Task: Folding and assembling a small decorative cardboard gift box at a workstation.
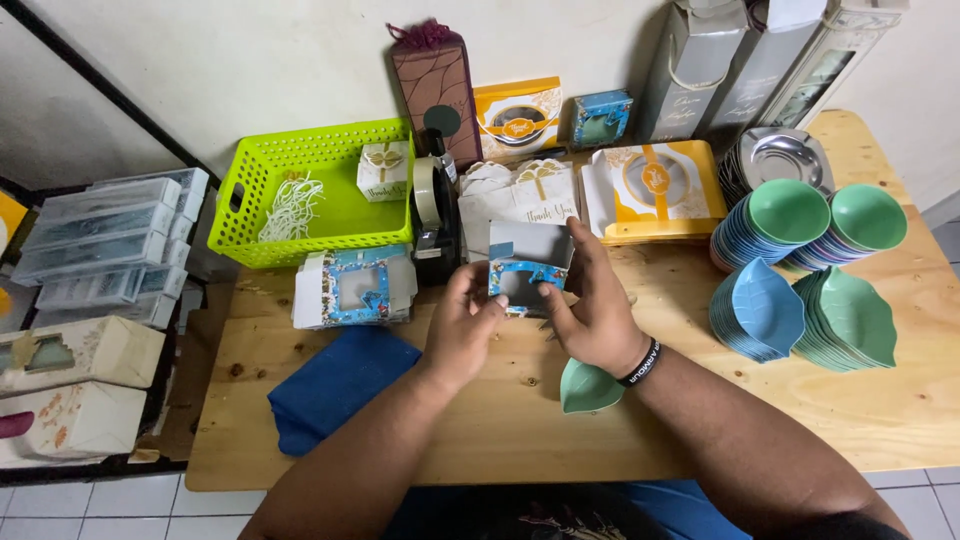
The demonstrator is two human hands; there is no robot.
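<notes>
Both hands hold a small blue patterned cardboard box point(525, 268) with a clear window, over the middle of the wooden table point(520, 420). My left hand point(462, 325) pinches its left side. My right hand point(592, 310), with a black wristband, grips its right side and top flap. A small green leaf-shaped dish point(583, 388) lies on the table under my right wrist. A stack of flat blue patterned boxes point(352, 288) lies to the left of my hands.
A blue cloth point(335, 385) lies front left. A black tape dispenser point(433, 215) and a lime green basket point(310, 190) stand behind. Stacks of blue and green leaf dishes point(805, 310) fill the right side. White and yellow gift boxes point(655, 190) line the back.
</notes>
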